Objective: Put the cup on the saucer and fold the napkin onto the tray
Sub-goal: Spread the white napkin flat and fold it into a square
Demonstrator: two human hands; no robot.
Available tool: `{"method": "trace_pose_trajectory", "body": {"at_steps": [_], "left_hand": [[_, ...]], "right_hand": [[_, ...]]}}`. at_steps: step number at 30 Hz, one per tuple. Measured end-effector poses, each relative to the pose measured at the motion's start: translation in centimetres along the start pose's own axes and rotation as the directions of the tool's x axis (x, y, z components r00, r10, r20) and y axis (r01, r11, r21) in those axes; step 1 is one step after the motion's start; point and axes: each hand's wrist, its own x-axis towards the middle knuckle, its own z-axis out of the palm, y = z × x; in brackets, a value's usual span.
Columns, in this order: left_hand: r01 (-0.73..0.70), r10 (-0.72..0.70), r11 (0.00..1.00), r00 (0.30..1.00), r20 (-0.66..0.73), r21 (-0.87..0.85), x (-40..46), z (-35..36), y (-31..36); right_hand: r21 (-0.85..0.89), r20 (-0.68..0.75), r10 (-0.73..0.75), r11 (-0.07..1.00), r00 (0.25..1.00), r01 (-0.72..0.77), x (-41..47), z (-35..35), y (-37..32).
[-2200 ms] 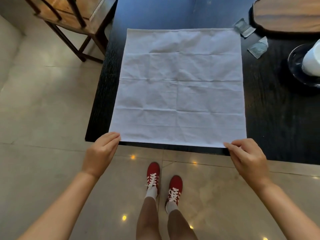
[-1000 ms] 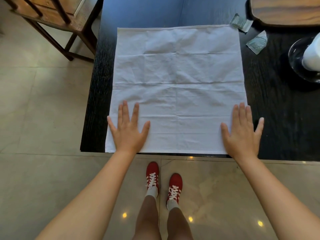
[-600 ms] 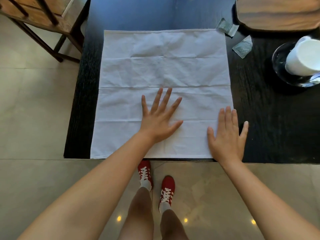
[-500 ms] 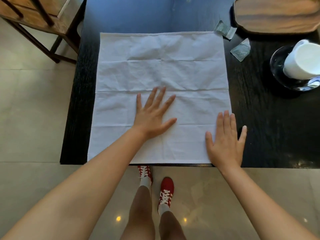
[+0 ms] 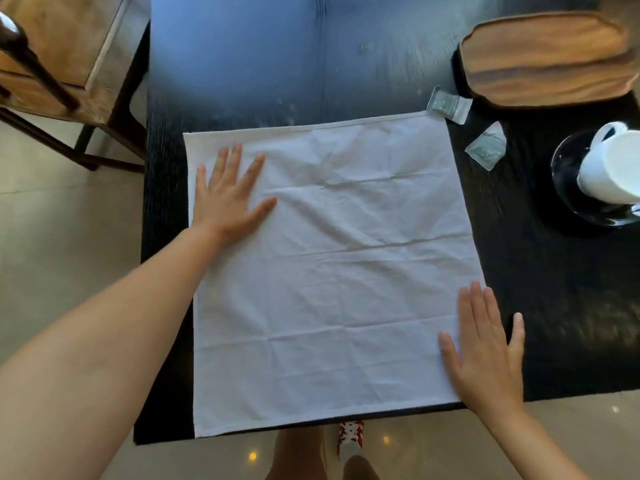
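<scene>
A white napkin (image 5: 329, 271) lies spread flat and unfolded on the black table (image 5: 554, 306). My left hand (image 5: 230, 199) rests flat on its far left part, fingers apart. My right hand (image 5: 485, 351) lies flat across the napkin's near right edge, partly on the table. At the right edge a white cup (image 5: 611, 169) stands on a dark glass saucer (image 5: 568, 188), cut off by the frame. A wooden tray (image 5: 547, 60) sits at the far right, holding nothing.
Two small grey-green sachets, one (image 5: 448, 105) at the napkin's far right corner and one (image 5: 486, 148) nearer the saucer, lie between napkin and tray. A wooden chair (image 5: 62, 64) stands left of the table. My legs and a red shoe (image 5: 351, 436) show below the table's near edge.
My left hand slid from the napkin's near middle to its far left part. My right hand stayed on the near right edge. The view shifted, so the tray shows more.
</scene>
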Motion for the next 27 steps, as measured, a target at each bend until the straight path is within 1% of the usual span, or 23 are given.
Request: {"method": "trace_pose_trajectory", "body": {"at_steps": [3, 4, 6, 9, 11, 12, 14, 16, 18, 21, 23, 24, 25, 26, 27], "left_hand": [[-0.018, 0.018, 1.0, 1.0, -0.024, -0.009, 0.2, 0.3, -0.2], [-0.02, 0.02, 1.0, 0.999, -0.028, -0.009, 0.2, 0.4, -0.2], [-0.023, 0.023, 1.0, 0.999, -0.026, -0.013, 0.1, 0.4, -0.2], [-0.024, 0.024, 1.0, 0.999, -0.021, -0.016, 0.2, 0.4, -0.3], [-0.025, 0.025, 1.0, 0.999, -0.024, -0.016, 0.2, 0.5, -0.3], [-0.027, 0.027, 0.999, 0.999, -0.029, -0.018, 0.2, 0.5, -0.4], [-0.033, 0.032, 0.999, 0.999, -0.038, -0.025, 0.2, 0.6, -0.4], [-0.04, 0.039, 0.999, 0.998, -0.044, -0.027, 0.3, 0.6, -0.5], [-0.043, 0.041, 0.999, 0.998, -0.049, -0.031, 0.2, 0.7, -0.5], [-0.039, 0.038, 0.999, 0.998, -0.048, -0.03, 0.2, 0.6, -0.4], [-0.035, 0.034, 0.999, 0.998, -0.043, -0.024, 0.2, 0.6, -0.4], [-0.031, 0.03, 0.999, 0.999, -0.042, -0.024, 0.2, 0.5, -0.4], [-0.03, 0.029, 0.999, 0.999, -0.041, -0.025, 0.2, 0.5, -0.4], [-0.029, 0.028, 0.999, 0.999, -0.042, -0.023, 0.3, 0.6, -0.4], [-0.027, 0.027, 0.999, 0.999, -0.045, -0.018, 0.2, 0.6, -0.4]], "right_hand": [[0.019, -0.031, 0.03, 0.999, 0.999, -0.03, 0.3, -0.9, -0.3], [0.031, -0.06, 0.006, 1.0, 0.998, -0.004, 0.9, -1.4, -1.0], [0.027, -0.127, -0.132, 0.99, 0.983, 0.137, 2.8, -2.2, -3.8], [0.024, -0.177, -0.312, 0.947, 0.933, 0.321, 7.6, -2.6, -10.8], [0.003, -0.149, -0.409, 0.91, 0.9, 0.414, 10.7, -2.4, -14.9], [-0.023, -0.108, -0.454, 0.891, 0.885, 0.454, 12.1, -2.3, -16.1], [-0.068, -0.032, -0.497, 0.866, 0.867, 0.495, 14.1, -1.9, -16.1], [-0.066, -0.032, -0.458, 0.888, 0.888, 0.456, 15.5, -1.9, -13.7], [-0.027, -0.064, -0.346, 0.938, 0.936, 0.345, 16.5, -2.2, -10.5], [0.041, -0.102, -0.097, 0.994, 0.99, 0.102, 17.8, -3.0, -6.1], [0.074, -0.163, 0.096, 0.994, 0.982, -0.085, 18.8, -3.6, -5.4], [0.08, -0.194, 0.134, 0.99, 0.972, -0.12, 19.3, -4.0, -6.2], [0.08, -0.22, 0.101, 0.993, 0.97, -0.085, 19.8, -4.3, -7.6], [0.074, -0.233, 0.0, 0.997, 0.972, 0.017, 20.4, -4.5, -9.5], [0.055, -0.224, -0.145, 0.985, 0.964, 0.161, 21.0, -4.4, -11.7]]}}
